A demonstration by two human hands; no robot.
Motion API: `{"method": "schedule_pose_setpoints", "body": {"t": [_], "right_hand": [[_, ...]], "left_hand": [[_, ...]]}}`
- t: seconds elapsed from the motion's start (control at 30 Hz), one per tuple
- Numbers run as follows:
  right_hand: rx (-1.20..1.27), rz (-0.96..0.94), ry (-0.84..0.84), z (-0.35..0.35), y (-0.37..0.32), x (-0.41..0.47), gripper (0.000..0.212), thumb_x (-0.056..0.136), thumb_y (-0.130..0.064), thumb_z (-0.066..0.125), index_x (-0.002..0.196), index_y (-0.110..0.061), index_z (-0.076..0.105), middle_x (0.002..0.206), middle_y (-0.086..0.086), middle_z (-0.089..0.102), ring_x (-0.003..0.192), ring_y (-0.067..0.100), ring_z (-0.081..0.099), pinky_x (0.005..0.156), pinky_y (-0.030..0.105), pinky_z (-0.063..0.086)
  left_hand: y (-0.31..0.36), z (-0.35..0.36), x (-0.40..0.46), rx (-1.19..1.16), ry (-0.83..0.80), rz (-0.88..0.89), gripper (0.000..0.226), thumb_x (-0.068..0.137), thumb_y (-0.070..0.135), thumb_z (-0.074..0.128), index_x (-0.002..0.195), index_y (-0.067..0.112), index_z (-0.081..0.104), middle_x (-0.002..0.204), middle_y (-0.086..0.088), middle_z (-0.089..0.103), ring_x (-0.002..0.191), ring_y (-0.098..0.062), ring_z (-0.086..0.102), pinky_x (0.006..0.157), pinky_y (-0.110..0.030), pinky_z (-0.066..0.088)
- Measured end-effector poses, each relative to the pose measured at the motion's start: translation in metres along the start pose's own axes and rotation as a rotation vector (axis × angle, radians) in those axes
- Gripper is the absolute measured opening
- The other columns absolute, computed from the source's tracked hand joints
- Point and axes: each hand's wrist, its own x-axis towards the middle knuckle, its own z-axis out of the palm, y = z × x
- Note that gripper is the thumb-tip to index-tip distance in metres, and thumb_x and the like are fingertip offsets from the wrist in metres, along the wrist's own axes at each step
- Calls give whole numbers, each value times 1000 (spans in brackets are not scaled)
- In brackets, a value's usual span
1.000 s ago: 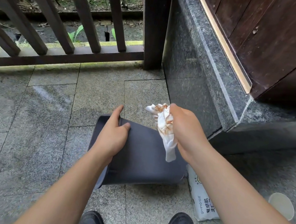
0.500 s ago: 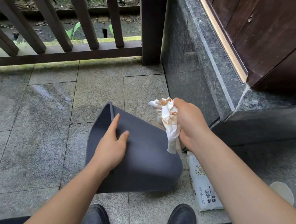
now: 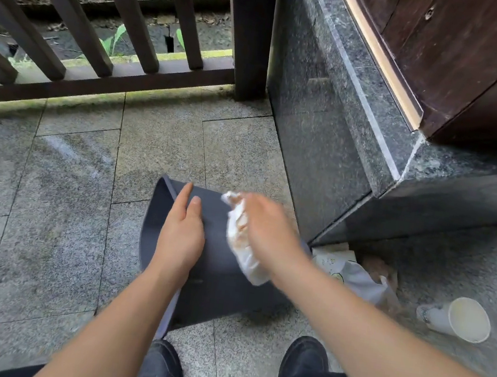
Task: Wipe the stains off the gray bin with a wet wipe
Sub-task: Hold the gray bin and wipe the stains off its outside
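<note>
Since a second ago the right hand, clenched on the stained wipe, has dropped onto the bin lying on the floor tiles. The left hand rests flat, gripping nothing. The soiled wipe (brown already) may smear stains back, or the bin may slide.

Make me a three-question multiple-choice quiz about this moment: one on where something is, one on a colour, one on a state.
1. Where does the paper cup lie?
A. Inside the bin
B. On the floor, on the person's right
C. On the stone ledge

2. What colour are the stains on the wet wipe?
A. Orange-brown
B. Blue
C. Green

3. How does the gray bin sit?
A. Upright
B. Upside down on the railing
C. Tipped on its side on the floor

Answers:
1. B, it lies on its side on the paving, right of the bin.
2. A, orange-brown smears show on the white wipe in the right hand.
3. C, the left hand rests flat on its upturned wall.
</note>
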Motion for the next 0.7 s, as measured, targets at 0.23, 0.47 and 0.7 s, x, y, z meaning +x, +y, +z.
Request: {"method": "schedule_pose_setpoints", "body": {"t": [0.23,0.47,0.7], "right_hand": [[-615,-498,-47,29,64,-13,43,105,-27,32,144,-23,49,150,-6,50,142,6,38,119,36,27],[-737,-603,192,18,109,26,44,101,-28,29,133,-20,59,137,-4,62,126,13,55,108,32,38],[-766,-529,326,-22,131,55,46,100,-27,27,126,-19,64,129,-3,68,121,14,57,103,24,34]], "left_hand": [[-2,5,7,-51,-4,-8,47,103,36,38,149,38,35,137,20,43,120,2,40,99,-24,31],[-8,-23,33,-7,-8,-80,51,102,23,37,151,37,31,127,14,51,101,-4,59,84,-27,48],[-14,-26,49,-44,-8,-135,51,101,21,40,146,44,38,120,18,56,84,6,62,62,-16,48]]}}
